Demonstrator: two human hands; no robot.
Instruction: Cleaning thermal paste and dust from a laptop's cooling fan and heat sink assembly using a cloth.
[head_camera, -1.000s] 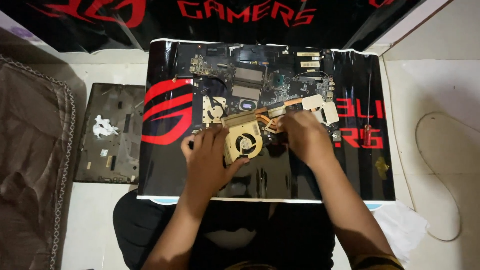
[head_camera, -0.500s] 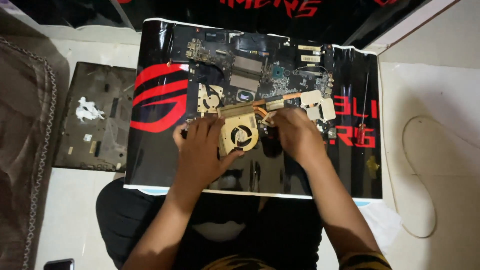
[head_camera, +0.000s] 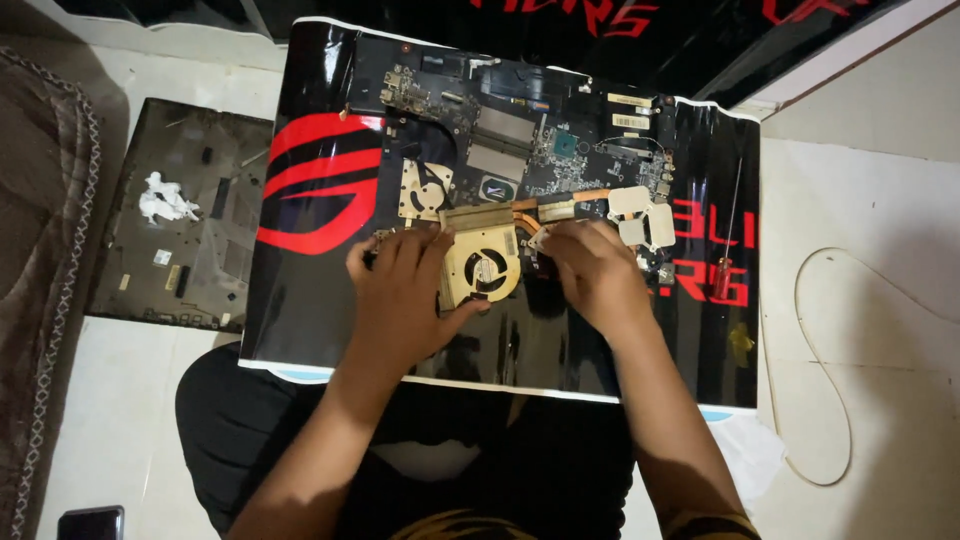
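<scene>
A dark laptop motherboard (head_camera: 520, 140) lies on a glossy black mat with red markings (head_camera: 320, 190). In front of it is a gold-coloured cooling fan (head_camera: 482, 268) joined to copper heat pipes (head_camera: 560, 203) and pale metal plates (head_camera: 645, 215). My left hand (head_camera: 400, 295) grips the fan's left side, thumb under its front edge. Fingers of my right hand (head_camera: 595, 275) rest on the heat-pipe end just right of the fan. A second fan housing (head_camera: 425, 188) sits behind my left hand.
A dark laptop bottom cover (head_camera: 170, 220) with a scrap of white tissue (head_camera: 165, 198) lies on the floor at left. A red-handled screwdriver (head_camera: 725, 265) rests on the mat's right side. A thin white cable (head_camera: 830, 380) loops on the floor at right. A phone (head_camera: 90, 522) shows at bottom left.
The view has shifted, so everything sits lower and more to the right in frame. Both hands stay on the fan and heat-pipe assembly with little visible movement.
</scene>
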